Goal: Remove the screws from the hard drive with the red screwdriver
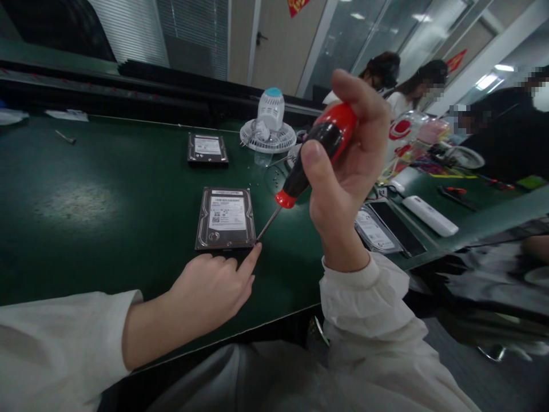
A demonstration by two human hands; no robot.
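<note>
A hard drive (228, 214) with a white label lies flat on the green tabletop in front of me. My right hand (349, 166) is wrapped round the red and black handle of a screwdriver (306, 154). The shaft slants down to the left, its tip at the drive's near right corner. My left hand (214, 289) is palm down at the near edge of the drive. Its index finger reaches out to that corner, beside the screwdriver tip, with the thumb apart from it. The other fingers are bent and partly hidden. Whether a screw sits under the tip is too small to tell.
A second hard drive (208, 149) lies farther back. Behind it stands a white fan (271, 117), with small screws (277, 177) nearby. At right are another drive (377, 229), a white power strip (430, 216) and tools. Several people (422, 86) are at the far right.
</note>
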